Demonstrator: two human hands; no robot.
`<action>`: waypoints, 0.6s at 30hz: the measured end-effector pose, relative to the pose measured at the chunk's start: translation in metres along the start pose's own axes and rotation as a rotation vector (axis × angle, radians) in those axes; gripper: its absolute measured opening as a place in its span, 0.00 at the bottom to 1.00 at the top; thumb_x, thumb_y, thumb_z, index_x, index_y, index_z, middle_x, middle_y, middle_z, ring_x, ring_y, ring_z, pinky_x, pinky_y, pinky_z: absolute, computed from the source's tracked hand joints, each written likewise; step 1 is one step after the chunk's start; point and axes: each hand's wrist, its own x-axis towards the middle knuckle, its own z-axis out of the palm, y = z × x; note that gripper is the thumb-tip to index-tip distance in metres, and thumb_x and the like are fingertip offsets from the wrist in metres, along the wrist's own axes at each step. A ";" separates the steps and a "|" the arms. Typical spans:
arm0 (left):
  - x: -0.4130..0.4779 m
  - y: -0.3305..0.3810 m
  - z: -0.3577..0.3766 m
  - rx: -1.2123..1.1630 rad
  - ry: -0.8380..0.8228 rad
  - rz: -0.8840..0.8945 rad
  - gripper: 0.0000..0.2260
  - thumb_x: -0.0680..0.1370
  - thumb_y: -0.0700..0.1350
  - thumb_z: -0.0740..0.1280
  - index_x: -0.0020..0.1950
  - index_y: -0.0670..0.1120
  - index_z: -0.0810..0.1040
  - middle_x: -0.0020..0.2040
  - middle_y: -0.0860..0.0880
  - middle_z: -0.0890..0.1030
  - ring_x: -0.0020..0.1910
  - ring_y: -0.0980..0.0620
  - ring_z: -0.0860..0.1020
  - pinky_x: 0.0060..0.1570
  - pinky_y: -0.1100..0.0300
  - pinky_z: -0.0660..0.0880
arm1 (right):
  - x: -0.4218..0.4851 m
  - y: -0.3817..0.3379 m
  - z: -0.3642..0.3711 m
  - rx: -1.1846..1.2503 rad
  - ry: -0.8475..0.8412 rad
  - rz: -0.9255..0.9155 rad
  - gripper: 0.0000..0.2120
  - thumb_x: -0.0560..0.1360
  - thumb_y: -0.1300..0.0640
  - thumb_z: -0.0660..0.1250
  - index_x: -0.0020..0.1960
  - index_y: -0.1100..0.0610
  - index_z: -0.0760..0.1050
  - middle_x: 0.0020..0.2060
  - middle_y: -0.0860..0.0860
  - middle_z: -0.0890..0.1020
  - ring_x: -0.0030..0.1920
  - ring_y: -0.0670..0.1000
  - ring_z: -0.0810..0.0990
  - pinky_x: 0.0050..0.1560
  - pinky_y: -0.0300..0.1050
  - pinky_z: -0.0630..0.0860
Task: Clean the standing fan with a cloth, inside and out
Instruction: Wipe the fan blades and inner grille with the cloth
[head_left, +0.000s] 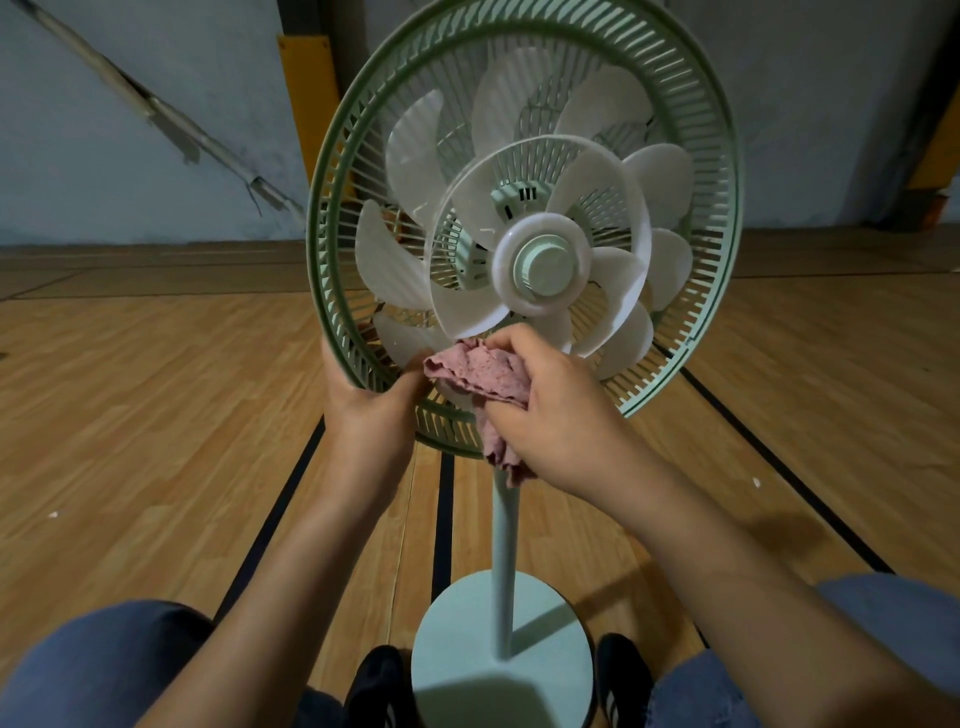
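Observation:
A pale green standing fan stands right in front of me, its front grille off, so the white blades (519, 218) and the hub (545, 265) are bare inside the rear green grille (332, 218). My left hand (371, 395) grips the grille's lower left rim, thumb on the inside. My right hand (556, 410) holds a crumpled pink cloth (480, 374) against the lowest blades, just under the hub. A tail of the cloth hangs down in front of the pole (506, 566).
The fan's round base (467, 654) sits on a wooden floor with black lines, between my two black shoes (376, 686). My knees in blue trousers fill the bottom corners. A grey wall and a yellow post (306, 88) stand behind the fan.

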 end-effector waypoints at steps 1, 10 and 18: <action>0.000 0.000 0.000 0.000 0.005 0.001 0.37 0.71 0.45 0.76 0.79 0.51 0.69 0.61 0.60 0.85 0.59 0.59 0.85 0.51 0.68 0.82 | 0.000 0.000 0.003 0.016 0.017 -0.025 0.18 0.77 0.59 0.70 0.62 0.42 0.74 0.43 0.42 0.83 0.41 0.42 0.83 0.36 0.38 0.78; 0.003 0.000 -0.008 -0.011 -0.026 -0.016 0.33 0.78 0.38 0.76 0.81 0.51 0.68 0.65 0.52 0.85 0.61 0.53 0.86 0.56 0.58 0.85 | 0.000 0.009 0.000 -0.008 0.038 -0.153 0.27 0.75 0.66 0.70 0.70 0.47 0.79 0.46 0.47 0.85 0.40 0.44 0.83 0.37 0.46 0.81; 0.002 0.003 -0.008 -0.012 -0.049 -0.011 0.30 0.78 0.41 0.78 0.78 0.49 0.70 0.64 0.52 0.85 0.61 0.51 0.86 0.58 0.57 0.85 | 0.000 0.023 -0.029 -0.094 0.071 -0.045 0.21 0.74 0.64 0.68 0.60 0.45 0.85 0.29 0.44 0.81 0.26 0.46 0.81 0.22 0.38 0.73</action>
